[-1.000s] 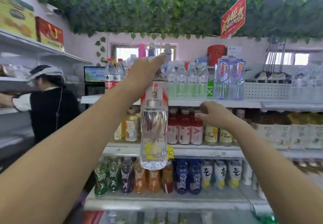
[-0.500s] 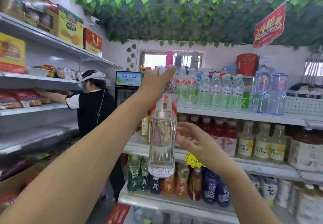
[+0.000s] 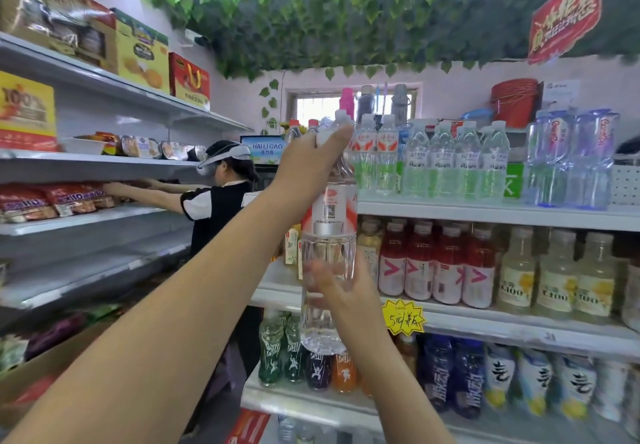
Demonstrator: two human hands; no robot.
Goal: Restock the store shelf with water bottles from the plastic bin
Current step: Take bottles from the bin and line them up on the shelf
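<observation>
A tall clear water bottle with a red-and-white label hangs upright in front of the shelving. My left hand grips it by the neck and cap from above. My right hand wraps round its lower body, fingers showing through the clear plastic. The bottle is level with the left end of the top shelf, where a row of water bottles stands. The plastic bin is out of view.
Red and yellow drinks fill the middle shelf; coloured bottles fill the one below. A yellow price tag hangs there. Another person reaches into the snack shelves on the left. Two large blue water jugs stand at the top right.
My right hand left the middle shelf and closed round the bottle's lower part. The view swung left, so the shelves now sit further right. My left hand kept hold of the neck.
</observation>
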